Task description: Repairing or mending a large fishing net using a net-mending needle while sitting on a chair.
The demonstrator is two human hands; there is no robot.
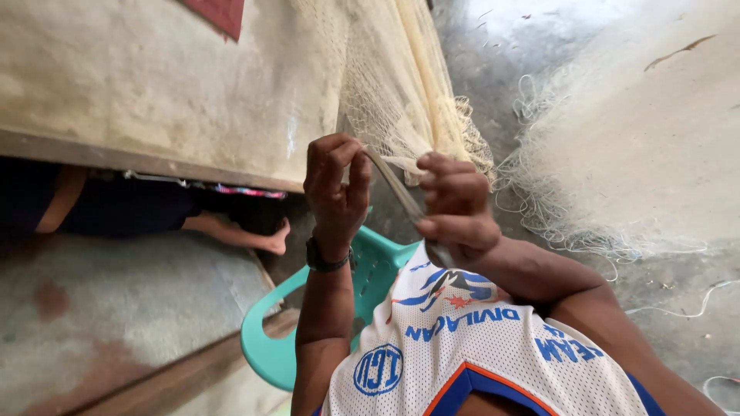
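Your left hand (336, 189) is closed, pinching the fishing net (401, 115) where it hangs bunched against the wall, and your right hand (456, 212) is clenched around a slim netting needle (395, 187) that slants up to that pinch. The mesh is fine and taut here; I judge a hard tug could tear a strand or snag the needle tip. Loose net (617, 177) heaped on the floor beside the green plastic chair (281, 339) could catch your foot.

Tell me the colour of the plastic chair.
The chair is turquoise green, seen best in the head view.
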